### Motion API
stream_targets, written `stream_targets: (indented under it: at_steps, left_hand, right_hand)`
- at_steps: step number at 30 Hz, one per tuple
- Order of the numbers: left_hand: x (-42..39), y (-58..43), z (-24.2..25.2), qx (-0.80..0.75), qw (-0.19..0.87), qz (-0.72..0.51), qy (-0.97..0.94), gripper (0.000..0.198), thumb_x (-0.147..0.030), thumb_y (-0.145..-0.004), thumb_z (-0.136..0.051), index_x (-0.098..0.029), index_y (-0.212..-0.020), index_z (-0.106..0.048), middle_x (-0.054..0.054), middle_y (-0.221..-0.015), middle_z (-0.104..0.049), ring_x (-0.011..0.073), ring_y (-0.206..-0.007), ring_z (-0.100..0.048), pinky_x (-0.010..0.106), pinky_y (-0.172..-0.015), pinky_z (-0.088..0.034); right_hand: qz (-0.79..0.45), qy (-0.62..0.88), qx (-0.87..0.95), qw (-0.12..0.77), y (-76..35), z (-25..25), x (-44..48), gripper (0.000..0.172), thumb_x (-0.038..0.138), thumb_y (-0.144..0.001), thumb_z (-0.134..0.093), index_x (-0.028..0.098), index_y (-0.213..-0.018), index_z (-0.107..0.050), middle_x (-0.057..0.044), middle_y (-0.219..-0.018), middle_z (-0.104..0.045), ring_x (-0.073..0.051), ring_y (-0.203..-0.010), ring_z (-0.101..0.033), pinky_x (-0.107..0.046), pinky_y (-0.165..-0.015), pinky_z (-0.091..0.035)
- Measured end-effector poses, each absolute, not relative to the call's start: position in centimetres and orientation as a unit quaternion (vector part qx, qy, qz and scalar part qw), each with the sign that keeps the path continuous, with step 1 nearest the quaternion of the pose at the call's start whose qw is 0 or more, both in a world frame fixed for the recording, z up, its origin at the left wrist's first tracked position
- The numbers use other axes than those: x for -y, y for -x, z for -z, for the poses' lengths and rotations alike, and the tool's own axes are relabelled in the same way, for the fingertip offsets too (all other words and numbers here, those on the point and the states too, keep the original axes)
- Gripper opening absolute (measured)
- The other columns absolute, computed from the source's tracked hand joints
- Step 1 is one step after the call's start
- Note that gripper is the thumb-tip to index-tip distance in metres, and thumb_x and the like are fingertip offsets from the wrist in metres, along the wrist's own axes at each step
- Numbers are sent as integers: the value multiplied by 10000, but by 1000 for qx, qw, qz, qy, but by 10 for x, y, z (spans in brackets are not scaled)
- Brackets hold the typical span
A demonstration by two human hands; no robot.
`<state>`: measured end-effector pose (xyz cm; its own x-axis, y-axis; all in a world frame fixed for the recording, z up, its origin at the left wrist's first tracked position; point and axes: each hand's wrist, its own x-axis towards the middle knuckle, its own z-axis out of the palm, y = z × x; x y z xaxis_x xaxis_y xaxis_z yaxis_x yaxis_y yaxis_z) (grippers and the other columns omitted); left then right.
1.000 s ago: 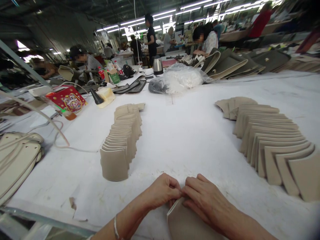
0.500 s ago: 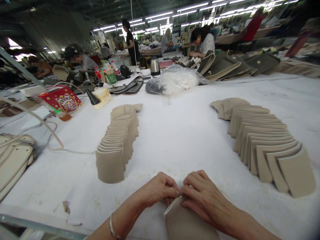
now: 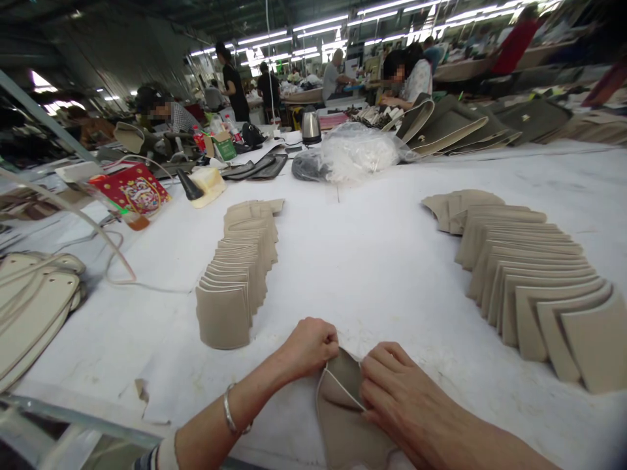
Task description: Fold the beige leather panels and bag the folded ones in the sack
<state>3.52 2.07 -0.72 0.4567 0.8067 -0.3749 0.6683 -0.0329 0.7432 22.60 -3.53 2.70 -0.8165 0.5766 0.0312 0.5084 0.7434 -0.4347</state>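
Note:
At the front of the table, a taupe leather-like piece (image 3: 350, 418) with pale edges is spread into a pocket shape between my hands. My left hand (image 3: 313, 346), with a silver bangle at the wrist, is closed on its upper left corner. My right hand (image 3: 399, 391) grips its right side, and its fingertips are partly hidden by the piece. Ahead on the left, a fanned row of similar taupe pieces (image 3: 223, 316) lies overlapped. To the right, a second, longer fanned row (image 3: 592, 333) curves toward the table's right side.
White paper (image 3: 357, 261) covers the table. At the back lie a clear plastic bag (image 3: 362, 153), a kettle (image 3: 311, 127) and dark bag pieces (image 3: 445, 127). A red pouch (image 3: 140, 189) and a hose (image 3: 88, 222) are at left, near stacked cream panels (image 3: 36, 313). Several people work beyond.
My hands have moved apart, and the taupe piece between them has opened from a folded edge into a wider pocket. The left hand has moved up slightly. The view has shifted a little.

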Motion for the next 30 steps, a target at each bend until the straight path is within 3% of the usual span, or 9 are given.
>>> stream_targets:
  at_steps: [3, 6, 8, 10, 12, 15, 19, 30]
  left_hand:
    - [-23, -33, 7, -469, 512, -60, -717, 117, -141, -629, -505, -149, -622, -621, -42, -549, -473, 91, -581, -417, 235, -559, -262]
    - [-18, -32, 8, -424, 558, -69, -710, 114, -186, -716, -523, -151, -645, -605, -53, -567, -443, 80, -608, -405, 206, -552, -272]
    - [-13, -26, 8, -412, 589, -94, -689, 223, -271, -804, -502, -144, -637, -575, -51, -576, -408, 79, -612, -380, 203, -548, -271]
    - [-8, -16, 5, -412, 618, -123, -658, 331, -357, -879, -434, -136, -709, -612, -36, -632, -468, 86, -625, -410, 207, -570, -312]
    - [-2, -6, -1, -426, 614, -137, -651, 352, -383, -906, -413, -145, -871, -670, -8, -752, -578, 106, -696, -486, 222, -646, -365]
    - [9, 2, -7, -458, 563, -110, -679, 236, -335, -825, -588, -211, -998, -690, -22, -803, -629, 119, -749, -521, 229, -684, -359]
    - [21, 0, -2, -477, 509, -120, -706, 179, -198, -792, -579, -208, -919, -704, -13, -842, -680, 128, -780, -561, 236, -692, -350]
    - [21, -2, 4, -471, 503, -140, -711, 185, -188, -820, -536, -202, -859, -717, -9, -824, -707, 127, -797, -608, 225, -715, -371]
  right_hand:
    - [-248, 292, 922, 57, -222, -39, 40, 121, 163, -919, -481, 167, -799, -492, -41, -884, -524, -219, -879, -426, -416, -811, -334]
    - [-317, 350, 879, 65, -223, -34, 38, 81, 134, -928, -454, 166, -859, -480, -60, -1042, -510, -208, -975, -439, -393, -844, -390]
    - [-348, 364, 858, 96, -227, -21, 37, 78, 104, -929, -419, 166, -922, -466, -76, -1160, -471, -192, -1065, -428, -380, -912, -400]
    - [-361, 356, 852, 129, -231, -6, 37, 107, 103, -942, -380, 174, -969, -454, -76, -1214, -455, -174, -1115, -417, -368, -964, -390]
    - [-365, 363, 844, 153, -234, 5, 38, 140, 114, -960, -351, 189, -1011, -456, -61, -1192, -480, -164, -1097, -436, -361, -957, -396]
    - [-378, 395, 823, 153, -233, 14, 39, 172, 126, -969, -343, 200, -1051, -474, -50, -1101, -518, -170, -1011, -473, -361, -881, -418]
    - [-383, 417, 814, 130, -228, 17, 37, 170, 148, -973, -331, 175, -1008, -495, -63, -995, -515, -202, -915, -459, -392, -802, -400]
    - [-310, 402, 851, 131, -224, 26, 39, 194, 11, -913, -339, 150, -921, -474, -64, -935, -486, -211, -849, -392, -375, -786, -301]
